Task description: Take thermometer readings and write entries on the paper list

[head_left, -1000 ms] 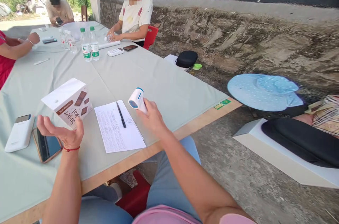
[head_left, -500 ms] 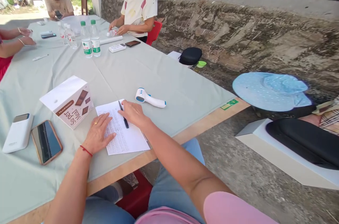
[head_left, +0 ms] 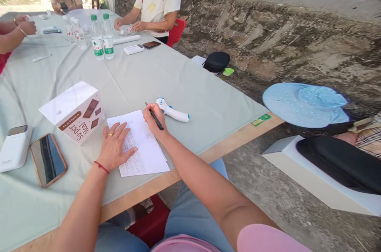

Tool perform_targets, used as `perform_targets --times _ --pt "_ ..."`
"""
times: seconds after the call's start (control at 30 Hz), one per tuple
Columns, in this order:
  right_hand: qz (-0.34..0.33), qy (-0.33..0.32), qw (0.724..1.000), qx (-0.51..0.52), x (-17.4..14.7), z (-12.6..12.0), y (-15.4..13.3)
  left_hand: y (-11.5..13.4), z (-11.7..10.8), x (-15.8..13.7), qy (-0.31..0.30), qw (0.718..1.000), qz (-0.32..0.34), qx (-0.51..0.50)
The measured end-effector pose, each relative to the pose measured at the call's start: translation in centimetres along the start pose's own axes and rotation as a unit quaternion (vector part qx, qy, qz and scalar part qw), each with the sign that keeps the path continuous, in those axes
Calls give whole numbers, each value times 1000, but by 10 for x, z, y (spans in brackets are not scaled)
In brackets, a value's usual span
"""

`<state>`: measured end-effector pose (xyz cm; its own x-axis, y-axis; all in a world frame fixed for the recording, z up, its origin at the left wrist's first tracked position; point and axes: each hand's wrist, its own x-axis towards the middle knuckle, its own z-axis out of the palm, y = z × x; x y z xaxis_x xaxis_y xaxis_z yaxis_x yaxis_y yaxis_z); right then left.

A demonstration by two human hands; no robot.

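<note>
Sheets of paper (head_left: 145, 154) lie near the table's front edge, with rows of handwriting on the left part and a small oval mark on the right. My left hand (head_left: 116, 147) rests flat on their left side, fingers spread. A black pen (head_left: 156, 118) is gripped in my right hand (head_left: 154, 122), which is at the top right edge of the paper. Just beyond that hand lies a white and blue infrared thermometer (head_left: 174, 112). To the left of the paper stands a white and brown box (head_left: 80, 119) with printed lettering.
On the left lie a phone (head_left: 49, 160) and a white power bank (head_left: 14, 148). Water bottles (head_left: 97, 43) stand farther back on the cloth-covered table (head_left: 190, 81). People sit around the far end. At the right are a blue hat (head_left: 303, 103) and a white box (head_left: 321, 188).
My right hand has moved right across the paper with the pen, uncovering the oval mark. The pen's angle has changed in its grip. My left hand stays on the paper.
</note>
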<state>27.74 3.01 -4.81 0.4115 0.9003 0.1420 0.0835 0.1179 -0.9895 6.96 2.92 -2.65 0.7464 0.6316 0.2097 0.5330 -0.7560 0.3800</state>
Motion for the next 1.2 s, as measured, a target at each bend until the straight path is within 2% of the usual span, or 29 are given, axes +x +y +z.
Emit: perform_targets --times 0.1,0.2,0.37,0.53,0.8,1.07,1.2 --pt "-23 -13 998 58 -2 7 0 -1 4 1 -13 1000 3 10" --pt "6 -33 997 74 -3 10 1 -2 7 -1 -18 1000 -5 8" --pt "38 -41 998 -1 -5 10 1 -2 8 -1 -17 1000 -18 1" --pt "17 -3 999 -27 -9 13 3 -1 8 -1 -31 999 -22 15" --pt "-28 -29 996 -82 -9 17 5 -1 9 -1 -36 999 -28 14" --pt "-44 -33 993 -103 -8 17 13 9 0 0 -76 994 -44 70" --pt "-46 -39 992 -109 -7 17 14 9 0 1 -77 993 -42 78"
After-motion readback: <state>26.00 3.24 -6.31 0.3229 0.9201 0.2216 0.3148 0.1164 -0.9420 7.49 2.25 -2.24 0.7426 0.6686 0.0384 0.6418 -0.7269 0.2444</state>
